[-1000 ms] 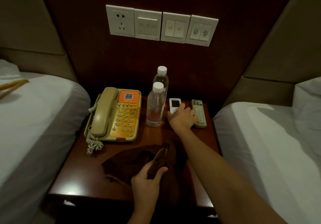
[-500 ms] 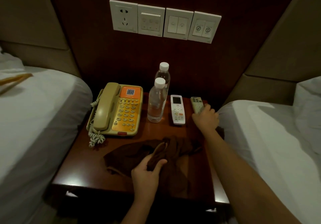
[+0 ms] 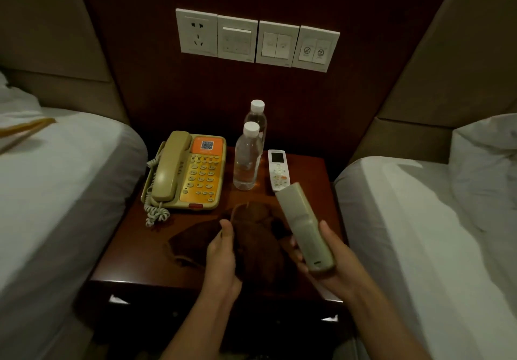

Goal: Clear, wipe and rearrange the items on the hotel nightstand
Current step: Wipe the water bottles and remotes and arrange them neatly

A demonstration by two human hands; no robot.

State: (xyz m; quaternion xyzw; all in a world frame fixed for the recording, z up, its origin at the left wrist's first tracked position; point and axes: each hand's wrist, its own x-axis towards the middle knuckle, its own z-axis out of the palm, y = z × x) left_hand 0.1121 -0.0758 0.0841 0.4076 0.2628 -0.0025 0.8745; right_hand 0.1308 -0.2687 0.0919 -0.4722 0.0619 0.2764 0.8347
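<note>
Right hand [image 3: 330, 259] has its fingers clamped on the grey remote [image 3: 303, 227], lifted back-side up at 4 o'clock over the nightstand [image 3: 134, 259]; left hand [image 3: 223, 250] pinches the brown cloth [image 3: 251, 236]. Risk: the remote's far end swings, clips the near bottle [image 3: 246, 158] at 12 and topples it. Glossy dark wood, dim room, beds at 9 and 3

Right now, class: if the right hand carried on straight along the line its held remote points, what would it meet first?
Probably the white remote with a screen lying on the nightstand: the grey remote in the right hand aims at its near end, though depth is unclear.
</note>
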